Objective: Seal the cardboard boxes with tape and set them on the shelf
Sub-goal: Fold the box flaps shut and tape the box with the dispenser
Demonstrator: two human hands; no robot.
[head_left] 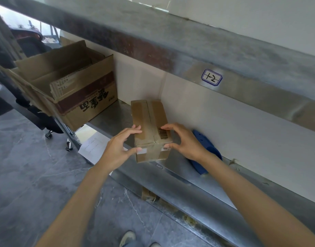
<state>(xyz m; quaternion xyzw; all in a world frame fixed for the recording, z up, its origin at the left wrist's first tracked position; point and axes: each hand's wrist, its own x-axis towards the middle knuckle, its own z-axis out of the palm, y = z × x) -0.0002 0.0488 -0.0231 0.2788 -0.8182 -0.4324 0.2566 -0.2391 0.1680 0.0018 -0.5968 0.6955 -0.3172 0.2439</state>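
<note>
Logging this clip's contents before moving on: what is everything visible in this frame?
small box: one, brown, taped, at the shelf's front edge
large box: one, brown, open, left on the same shelf
shelf: one, grey metal, against the white wall
blue object: one, blue, on the shelf right of the small box
paper sheet: one, white, below the large box
label: one, white with blue border, on the upper shelf edge
hands: two, bare; left hand and right hand grip the small box's near end

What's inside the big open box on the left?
Flattened cardboard sheets stand in the big box, one with slotted holes. Its walls hide whatever lies lower down.
</note>
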